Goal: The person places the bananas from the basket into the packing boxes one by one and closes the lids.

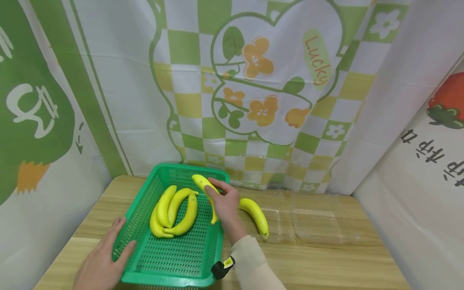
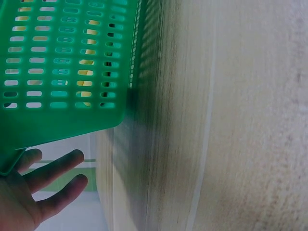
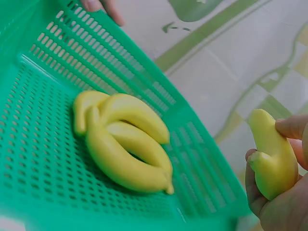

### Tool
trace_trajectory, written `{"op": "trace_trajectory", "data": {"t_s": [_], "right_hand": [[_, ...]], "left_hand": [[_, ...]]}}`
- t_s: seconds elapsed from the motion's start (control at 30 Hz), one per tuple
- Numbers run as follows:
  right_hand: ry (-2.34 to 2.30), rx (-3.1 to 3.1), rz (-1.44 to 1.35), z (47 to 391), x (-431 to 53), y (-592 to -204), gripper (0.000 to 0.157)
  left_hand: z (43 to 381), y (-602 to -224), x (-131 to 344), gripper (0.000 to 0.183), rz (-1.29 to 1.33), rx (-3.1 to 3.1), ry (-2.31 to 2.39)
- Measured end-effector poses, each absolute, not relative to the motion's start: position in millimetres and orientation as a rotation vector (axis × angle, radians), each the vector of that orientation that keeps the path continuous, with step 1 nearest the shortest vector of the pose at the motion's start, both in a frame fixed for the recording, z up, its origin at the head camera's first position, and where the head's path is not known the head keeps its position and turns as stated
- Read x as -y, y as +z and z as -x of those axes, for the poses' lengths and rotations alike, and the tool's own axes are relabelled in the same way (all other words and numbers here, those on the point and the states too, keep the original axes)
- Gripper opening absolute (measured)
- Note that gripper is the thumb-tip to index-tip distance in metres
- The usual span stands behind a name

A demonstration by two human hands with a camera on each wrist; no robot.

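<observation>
My right hand (image 1: 226, 203) grips a yellow banana (image 1: 201, 182) above the right side of a green basket (image 1: 174, 280). In the right wrist view, thumb and fingers wrap this banana (image 3: 272, 159). Several bananas (image 1: 186, 217) lie bunched together on the basket floor, toward its left side. My left hand (image 1: 103, 257) is at the basket's left rim, its thumb reaching over the edge. Its fingers (image 2: 62, 168) are spread and fairly straight outside the basket in the left wrist view. Another banana (image 1: 256, 215) lies on the table to the right of my right hand.
A clear plastic tray (image 1: 315, 221) is on the wooden table (image 1: 326, 266), right of the loose banana. Behind the table hangs a green-and-white checked cloth (image 1: 185, 48). Printed white sheets stand at the left and right sides.
</observation>
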State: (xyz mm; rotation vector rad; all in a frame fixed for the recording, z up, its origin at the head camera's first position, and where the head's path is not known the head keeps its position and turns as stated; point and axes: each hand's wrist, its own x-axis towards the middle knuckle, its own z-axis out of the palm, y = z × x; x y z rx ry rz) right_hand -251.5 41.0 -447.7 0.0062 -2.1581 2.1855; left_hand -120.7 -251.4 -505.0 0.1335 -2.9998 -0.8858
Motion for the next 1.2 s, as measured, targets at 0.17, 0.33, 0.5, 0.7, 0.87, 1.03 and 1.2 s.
{"op": "trace_trajectory", "data": {"t_s": [0.17,0.33,0.5,0.7,0.87,1.03,1.2], "right_hand": [[2.184,2.102,0.025,247,-71,-441,0.034],[2.092,2.093,0.005,241,-103,-447,0.034],[1.992,2.116,0.058,237,-134,-459,0.034],[1.856,2.214,0.165,236,-154,-472,0.033],[1.675,2.329,0.241,237,-162,-483,0.029],[1.616,2.399,0.259,241,-167,-491,0.029],[1.509,2.445,0.233,248,-178,-492,0.027]], "left_hand": [[121,-505,251,0.082,-0.140,3.010,-0.890],[121,-505,251,0.082,-0.137,3.010,-0.886],[120,-505,250,0.082,-0.127,3.000,-0.887],[119,-506,251,0.081,-0.123,2.979,-0.892],[120,-506,251,0.083,-0.127,2.992,-0.904],[120,-506,252,0.083,-0.125,2.982,-0.914],[119,-506,250,0.082,-0.123,2.968,-0.909]]}}
